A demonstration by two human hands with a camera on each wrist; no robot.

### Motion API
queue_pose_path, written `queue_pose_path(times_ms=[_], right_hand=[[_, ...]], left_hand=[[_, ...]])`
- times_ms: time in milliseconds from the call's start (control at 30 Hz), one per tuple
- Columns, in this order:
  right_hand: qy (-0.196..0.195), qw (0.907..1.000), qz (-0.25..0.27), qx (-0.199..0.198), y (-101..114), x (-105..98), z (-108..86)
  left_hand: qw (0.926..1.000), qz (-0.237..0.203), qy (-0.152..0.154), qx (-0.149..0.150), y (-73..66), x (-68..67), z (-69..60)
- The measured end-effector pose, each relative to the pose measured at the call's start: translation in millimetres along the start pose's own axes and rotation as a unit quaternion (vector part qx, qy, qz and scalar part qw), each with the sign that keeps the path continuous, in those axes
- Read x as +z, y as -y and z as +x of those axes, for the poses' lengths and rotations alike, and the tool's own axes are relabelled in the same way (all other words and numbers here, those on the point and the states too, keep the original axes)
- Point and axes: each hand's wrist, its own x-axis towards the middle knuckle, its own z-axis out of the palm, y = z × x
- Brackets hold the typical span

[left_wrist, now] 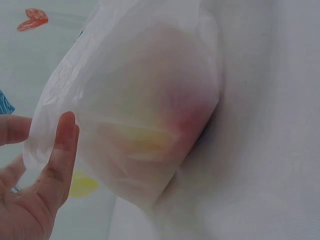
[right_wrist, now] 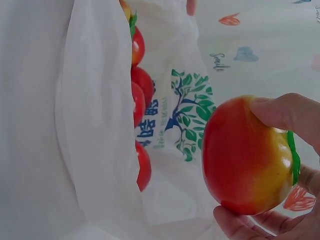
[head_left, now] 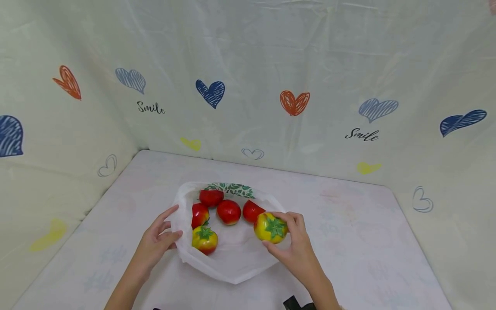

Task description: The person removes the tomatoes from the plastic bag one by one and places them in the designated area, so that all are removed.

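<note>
A white plastic bag (head_left: 232, 269) lies open on the table, several red and yellow-red fruits inside, among them a red one (head_left: 228, 212) and a yellow-green-topped one (head_left: 205, 240). At the bag's left rim, the left hand (head_left: 154, 243) holds the edge between thumb and fingers; the left wrist view shows the hand (left_wrist: 42, 185) with the thin plastic (left_wrist: 125, 100) between its digits. Over the bag's right side, the right hand (head_left: 298, 249) grips a yellow-and-red fruit (head_left: 270, 227) with a green leafy top. In the right wrist view this fruit (right_wrist: 245, 155) is beside the bag opening, thumb and fingers around it.
A pale cloth with hearts and "Smile" prints hangs behind and beside the white table (head_left: 348, 241). A black object (head_left: 296, 304) shows at the bottom edge near the right forearm. Green leaf print (right_wrist: 192, 115) marks the bag's inner far side.
</note>
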Motion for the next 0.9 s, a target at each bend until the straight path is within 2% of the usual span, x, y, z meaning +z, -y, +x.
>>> queue_pose_path(times_ms=[367,667,900], right_hand=[[-0.047,0.9986,-0.022,0.000,-14,-19,0.1],[-0.066,0.9961,-0.031,0.050,-20,-27,-1.6],[-0.093,0.9938,-0.026,0.056,-26,-30,-2.1]], left_hand=[[1.0000,0.002,-0.002,0.004,-0.8,-1.3,1.8],[0.9998,-0.010,0.002,0.017,-1.1,-1.0,1.7],[0.9997,-0.015,-0.004,0.019,-0.7,1.2,1.5]])
